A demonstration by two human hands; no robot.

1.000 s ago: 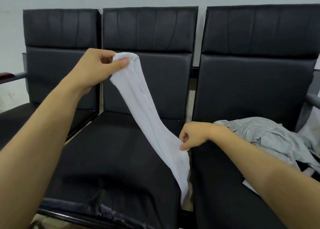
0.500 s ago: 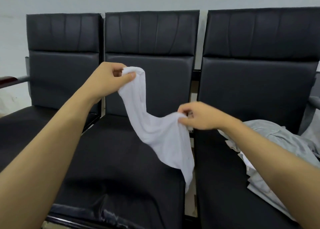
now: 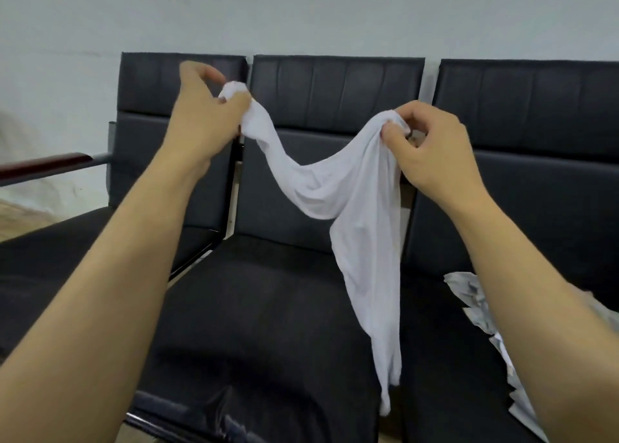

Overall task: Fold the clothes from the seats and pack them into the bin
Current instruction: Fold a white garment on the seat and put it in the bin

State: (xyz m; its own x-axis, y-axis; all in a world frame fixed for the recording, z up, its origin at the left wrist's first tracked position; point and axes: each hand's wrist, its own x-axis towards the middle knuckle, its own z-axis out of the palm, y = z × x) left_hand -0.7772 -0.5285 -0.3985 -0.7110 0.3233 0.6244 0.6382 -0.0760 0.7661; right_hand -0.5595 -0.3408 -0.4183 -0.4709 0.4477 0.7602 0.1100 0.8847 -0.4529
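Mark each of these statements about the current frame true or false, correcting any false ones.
1. Both hands hold the white garment. True: the left hand and right hand each pinch it.
2. The garment lies flat on the middle seat. False: it hangs in the air above the middle seat.
3. Grey clothes lie on the right seat. True.
4. The bin stands on the left seat. False: no bin is in view.
5. The garment sags between the hands. True.
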